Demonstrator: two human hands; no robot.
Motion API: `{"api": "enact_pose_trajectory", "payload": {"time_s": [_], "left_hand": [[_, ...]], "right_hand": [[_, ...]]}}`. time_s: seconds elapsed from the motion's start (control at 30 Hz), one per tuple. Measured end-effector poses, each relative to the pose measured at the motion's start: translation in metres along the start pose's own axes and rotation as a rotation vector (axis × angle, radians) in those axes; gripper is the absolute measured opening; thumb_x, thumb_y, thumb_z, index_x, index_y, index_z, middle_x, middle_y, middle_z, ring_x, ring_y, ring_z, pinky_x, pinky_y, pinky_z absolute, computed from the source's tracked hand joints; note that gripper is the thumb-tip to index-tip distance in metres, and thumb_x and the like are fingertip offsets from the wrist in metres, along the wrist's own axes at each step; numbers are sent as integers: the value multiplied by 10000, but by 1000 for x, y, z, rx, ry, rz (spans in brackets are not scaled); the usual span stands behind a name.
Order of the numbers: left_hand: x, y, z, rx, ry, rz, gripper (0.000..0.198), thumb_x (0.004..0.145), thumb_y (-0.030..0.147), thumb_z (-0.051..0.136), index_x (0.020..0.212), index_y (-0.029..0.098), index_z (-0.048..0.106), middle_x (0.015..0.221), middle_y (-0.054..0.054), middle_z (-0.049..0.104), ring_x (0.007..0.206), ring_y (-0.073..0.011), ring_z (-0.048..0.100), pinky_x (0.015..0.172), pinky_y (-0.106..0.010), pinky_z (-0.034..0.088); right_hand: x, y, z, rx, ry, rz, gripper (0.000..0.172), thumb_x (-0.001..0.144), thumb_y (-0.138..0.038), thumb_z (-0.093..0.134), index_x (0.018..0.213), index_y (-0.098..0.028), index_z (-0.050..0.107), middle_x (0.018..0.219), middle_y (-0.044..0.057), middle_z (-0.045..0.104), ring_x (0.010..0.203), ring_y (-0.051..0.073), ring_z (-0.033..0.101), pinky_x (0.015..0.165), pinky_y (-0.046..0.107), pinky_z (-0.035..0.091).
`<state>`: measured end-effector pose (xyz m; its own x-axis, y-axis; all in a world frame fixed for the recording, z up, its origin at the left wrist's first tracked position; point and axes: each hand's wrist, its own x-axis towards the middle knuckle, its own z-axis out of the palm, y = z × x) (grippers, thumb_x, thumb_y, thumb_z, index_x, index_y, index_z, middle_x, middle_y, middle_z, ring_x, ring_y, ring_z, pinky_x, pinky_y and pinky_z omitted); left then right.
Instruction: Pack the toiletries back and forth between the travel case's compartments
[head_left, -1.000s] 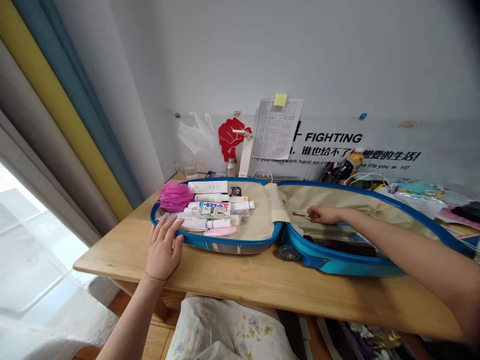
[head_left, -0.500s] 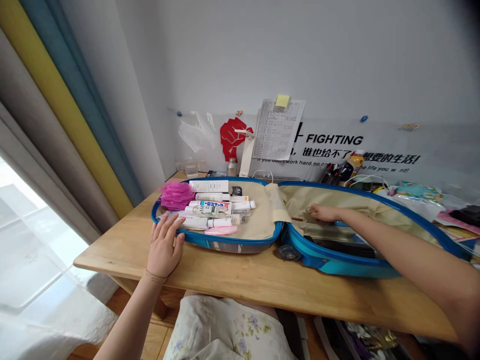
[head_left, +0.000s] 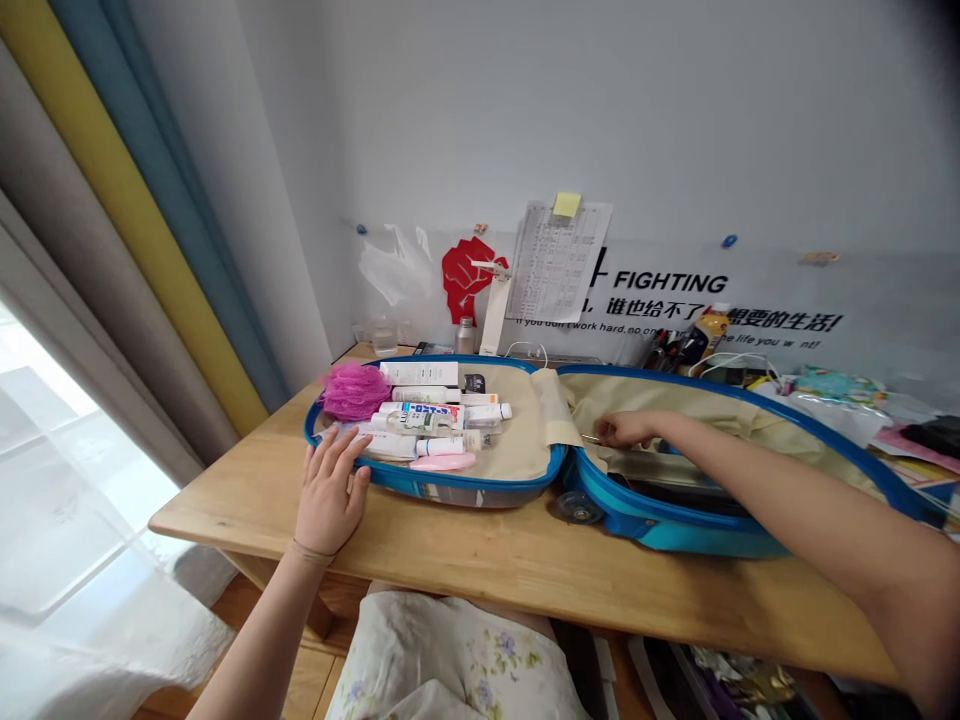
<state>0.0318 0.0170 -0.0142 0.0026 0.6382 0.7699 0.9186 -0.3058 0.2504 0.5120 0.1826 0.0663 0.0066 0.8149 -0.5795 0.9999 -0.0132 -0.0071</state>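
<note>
A blue suitcase lies opened flat on the wooden table, its two halves side by side. My left hand rests with fingers stretched over the front left rim, holding nothing. Close by are a pink bath puff, a white box, a toothpaste tube, several other white tubes and a flat pink item. Inside the right half, my right hand is closed near the hinge side. A thin, small thing shows at its fingertips, too small to name. The forearm hides part of that half.
Along the wall stand a metal bottle, a white lamp-like stand and an orange-labelled bottle. Plastic packets and papers crowd the right side. The table's front edge runs above my lap.
My right hand has shifted slightly left and down inside the right half, towards the hinge, with its fingers now at a thin small thing. My left hand stays put.
</note>
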Motion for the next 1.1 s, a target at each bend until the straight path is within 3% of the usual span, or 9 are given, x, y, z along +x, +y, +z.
{"api": "enact_pose_trajectory", "payload": {"time_s": [0.23,0.47,0.67,0.77,0.9,1.0,1.1], "left_hand": [[0,0,0,10,0,17,396,984,348,368,1304,227,566,1370,-106,573,1409,-282,371,1196,-500,207],[0,-1,-1,13,6,24,392,985,350,371,1299,221,568,1373,-110,573,1403,-287,379,1193,-503,213],[0,0,-1,20,9,37,384,989,340,368,1286,212,575,1372,-116,575,1397,-287,389,1188,-498,219],[1,1,-1,12,14,27,383,988,345,369,1285,222,577,1367,-108,579,1393,-284,395,1190,-497,218],[1,1,0,-11,4,-6,400,983,361,367,1304,240,574,1372,-98,577,1403,-282,383,1196,-503,205],[0,1,0,-7,0,-5,403,985,368,369,1303,232,575,1370,-102,580,1403,-288,381,1191,-508,212],[0,0,-1,7,8,16,390,991,359,367,1285,217,581,1362,-108,586,1396,-289,389,1185,-511,221]], "right_hand": [[8,-8,6,-39,135,-130,363,931,-397,572,1213,-170,582,1196,76,617,1030,181,613,895,406,535],[6,-10,12,8,221,-243,181,811,-270,668,988,-233,656,1068,89,688,1004,246,631,908,374,494],[-1,-13,10,49,268,-237,236,794,-339,671,1011,-249,651,983,115,691,968,298,630,876,432,498],[-13,-12,-5,59,321,-199,242,850,-414,615,985,-216,645,935,130,669,909,286,624,820,417,494],[-42,-21,-41,86,392,-213,441,961,-549,396,1142,-189,574,980,78,632,794,154,585,721,326,496],[-63,-51,-65,78,417,-340,520,988,-560,262,1247,-189,518,1007,86,632,787,140,575,675,281,465],[-66,-98,-77,9,411,-487,465,960,-555,364,1199,-217,575,1070,74,652,905,169,592,746,274,457]]}}
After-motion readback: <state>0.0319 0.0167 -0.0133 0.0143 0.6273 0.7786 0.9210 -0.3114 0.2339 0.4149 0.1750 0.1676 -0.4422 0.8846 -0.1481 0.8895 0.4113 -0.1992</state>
